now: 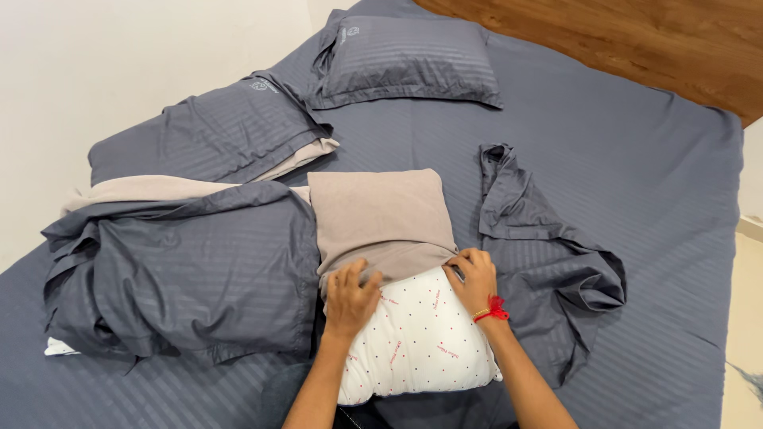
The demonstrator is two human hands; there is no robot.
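A white pillow with small dots [421, 338] lies on the bed in front of me, its far half inside a beige pillowcase [373, 210]. My left hand [350, 298] grips the open edge of the beige pillowcase on the left side. On the right side, my right hand [474, 278], with a red thread at the wrist, pinches the same edge. Both hands rest on the pillow.
A crumpled grey striped cover [183, 270] lies left of the pillow, and another loose grey pillowcase [540, 246] lies to its right. Two grey covered pillows [409, 59] [214, 131] sit farther back on the grey sheet [636, 159]. A wooden headboard [636, 40] runs along the top right.
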